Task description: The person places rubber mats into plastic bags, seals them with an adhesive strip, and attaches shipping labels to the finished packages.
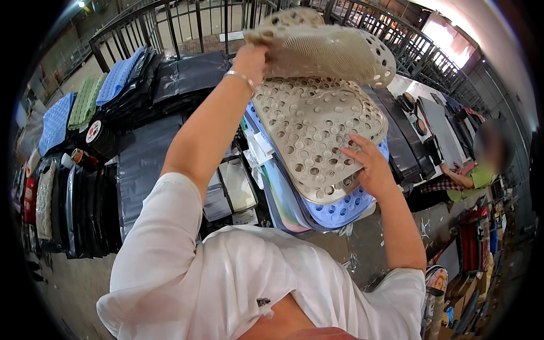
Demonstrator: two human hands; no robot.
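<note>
My left hand (253,61) is closed on the edge of a beige perforated bath mat (334,54), lifted above the stack and curling over. A beige bath mat (317,136) lies beneath it, with rows of round holes and suction cups, on top of the pile. My right hand (369,164) rests on that lower mat near its right edge, its fingers spread. Under it, a blue perforated mat (340,211) pokes out at the near side, above several thin sheets in pale colours. A white paper tag (259,150) hangs at the pile's left side.
Black plastic packages (148,164) are piled on the left, with blue mats (56,122) and a green mat (85,101) beyond. A tape roll (101,136) stands there. Metal railings (170,28) run behind. At right, a person in green (481,178) sits by more stacked goods.
</note>
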